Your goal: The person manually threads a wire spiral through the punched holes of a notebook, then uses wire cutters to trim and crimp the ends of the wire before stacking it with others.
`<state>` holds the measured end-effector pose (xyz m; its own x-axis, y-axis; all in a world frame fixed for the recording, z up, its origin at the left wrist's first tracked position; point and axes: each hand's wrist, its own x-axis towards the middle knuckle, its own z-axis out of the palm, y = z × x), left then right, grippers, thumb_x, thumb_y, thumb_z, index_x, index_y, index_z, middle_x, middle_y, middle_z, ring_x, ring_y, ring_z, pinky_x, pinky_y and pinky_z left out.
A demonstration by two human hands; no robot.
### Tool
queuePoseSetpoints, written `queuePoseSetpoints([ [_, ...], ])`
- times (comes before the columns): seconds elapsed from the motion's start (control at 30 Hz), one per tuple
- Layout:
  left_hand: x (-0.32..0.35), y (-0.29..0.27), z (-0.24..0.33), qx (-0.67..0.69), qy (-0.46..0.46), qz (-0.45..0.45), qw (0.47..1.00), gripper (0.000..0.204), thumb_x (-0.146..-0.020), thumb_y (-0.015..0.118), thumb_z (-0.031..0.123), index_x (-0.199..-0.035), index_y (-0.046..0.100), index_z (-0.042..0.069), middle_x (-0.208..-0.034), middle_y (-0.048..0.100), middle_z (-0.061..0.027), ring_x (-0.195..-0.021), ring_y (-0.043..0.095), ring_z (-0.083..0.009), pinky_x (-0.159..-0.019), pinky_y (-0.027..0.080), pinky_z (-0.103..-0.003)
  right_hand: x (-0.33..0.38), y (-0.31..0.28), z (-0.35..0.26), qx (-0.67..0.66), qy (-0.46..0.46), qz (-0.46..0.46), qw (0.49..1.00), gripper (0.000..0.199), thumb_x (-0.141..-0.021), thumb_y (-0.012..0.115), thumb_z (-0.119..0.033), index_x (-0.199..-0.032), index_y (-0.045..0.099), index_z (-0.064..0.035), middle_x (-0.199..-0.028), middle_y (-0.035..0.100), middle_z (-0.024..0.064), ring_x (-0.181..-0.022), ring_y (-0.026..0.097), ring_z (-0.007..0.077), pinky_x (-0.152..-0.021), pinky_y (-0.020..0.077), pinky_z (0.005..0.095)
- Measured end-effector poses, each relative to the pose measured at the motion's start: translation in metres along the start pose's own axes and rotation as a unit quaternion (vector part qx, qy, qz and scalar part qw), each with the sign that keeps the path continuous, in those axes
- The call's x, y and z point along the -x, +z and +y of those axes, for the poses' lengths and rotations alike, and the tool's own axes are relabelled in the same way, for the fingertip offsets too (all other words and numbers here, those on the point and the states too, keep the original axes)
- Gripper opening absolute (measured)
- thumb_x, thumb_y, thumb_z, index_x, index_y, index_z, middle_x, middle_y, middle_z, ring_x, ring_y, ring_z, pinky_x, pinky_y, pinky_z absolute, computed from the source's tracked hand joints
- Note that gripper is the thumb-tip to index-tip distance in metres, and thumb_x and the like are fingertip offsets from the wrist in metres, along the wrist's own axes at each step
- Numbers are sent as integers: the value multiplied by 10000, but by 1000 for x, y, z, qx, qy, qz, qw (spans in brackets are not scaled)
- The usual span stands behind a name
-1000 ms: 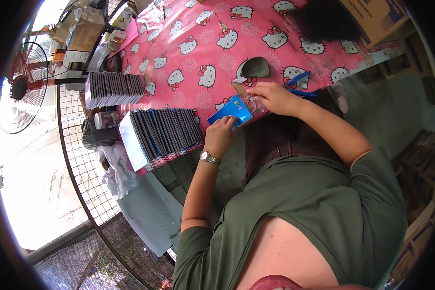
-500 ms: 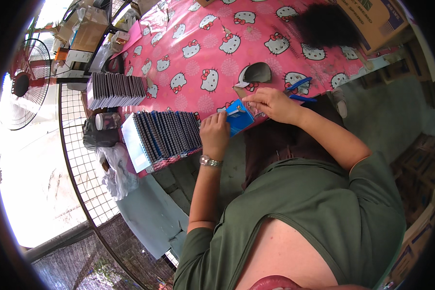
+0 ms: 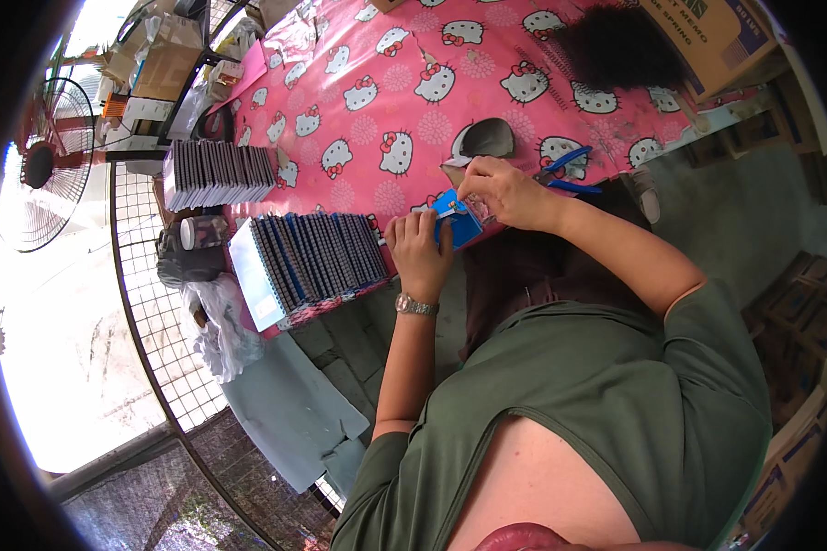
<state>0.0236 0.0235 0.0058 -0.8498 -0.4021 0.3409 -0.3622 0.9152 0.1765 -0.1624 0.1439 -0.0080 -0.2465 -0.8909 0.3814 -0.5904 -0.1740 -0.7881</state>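
Note:
A small blue notebook [image 3: 462, 230] lies at the near edge of the table, with a white patch on its cover. My left hand [image 3: 418, 250] grips its left side, fingers on top. At its upper right edge my right hand [image 3: 513, 195] is closed in a pinch; what sits between those fingertips is too small to make out. Just beyond the right hand is a dark grey scoop-shaped container [image 3: 489, 139]. Blue-handled pliers [image 3: 570, 186] rest to the right of that hand. Left of my left hand stands a row of spiral-bound notebooks [image 3: 317, 262].
A second stack of spiral notebooks [image 3: 219, 174] is farther left on the pink patterned tablecloth [image 3: 368, 129]. Toward the far right sit a black heap of fine coils [image 3: 620, 50] and a cardboard box [image 3: 712, 41]. A fan [image 3: 50, 165] and a plastic bag [image 3: 219, 331] are at the left.
My left hand has shifted slightly right along the notebook, covering more of it. My right hand has drawn its fingers in closer at the notebook's upper right edge.

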Motion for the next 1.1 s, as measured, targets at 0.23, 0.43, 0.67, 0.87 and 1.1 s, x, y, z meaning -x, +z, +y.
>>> queuePoseSetpoints([
  [0.23, -1, 9, 6, 31, 7, -6, 999, 290, -861, 629, 176, -1125, 571, 70, -1048, 625, -120, -1066, 574, -307, -1074, 346, -496, -2, -8, 0, -73, 117, -126, 982, 227, -891, 599, -44, -1110, 650, -76, -1084, 606, 120, -1012, 635, 336, -859, 519, 440],
  [0.43, -4, 14, 14, 36, 9, -23, 999, 320, -865, 631, 162, -1158, 548, 68, -1060, 624, -124, -1080, 573, -311, -1106, 318, -500, -10, -27, -28, 16, 116, -137, 984, 343, -927, 626, -214, -1251, 591, -108, -1168, 629, 149, -1046, 641, 378, -864, 522, 466],
  [0.67, -2, 6, 10, 56, 25, -29, 998, 226, -891, 638, 145, -1084, 561, 58, -1037, 636, -107, -1039, 597, -289, -1110, 318, -490, -23, -20, -20, -4, 32, -206, 978, 337, -930, 621, -172, -1240, 538, -70, -1044, 645, 196, -966, 659, 377, -829, 521, 468],
  [0.87, -1, 5, 6, 93, 25, -41, 994, 163, -904, 623, 124, -1054, 592, 69, -1019, 651, -88, -1080, 606, -273, -1147, 282, -496, -63, -45, 34, 259, -20, -192, 947, 351, -842, 664, -177, -1167, 613, -54, -1345, 517, 150, -1253, 514, 311, -1015, 462, 444],
  [1.1, 1, -1, -3, 140, 51, -76, 986, 179, -906, 646, 193, -1039, 632, 74, -1073, 673, -76, -1191, 586, -264, -1178, 229, -530, -42, -50, 48, 348, 96, -282, 889, 497, -693, 786, -269, -1120, 654, -49, -1467, 420, 174, -1328, 440, 336, -1083, 415, 466],
])
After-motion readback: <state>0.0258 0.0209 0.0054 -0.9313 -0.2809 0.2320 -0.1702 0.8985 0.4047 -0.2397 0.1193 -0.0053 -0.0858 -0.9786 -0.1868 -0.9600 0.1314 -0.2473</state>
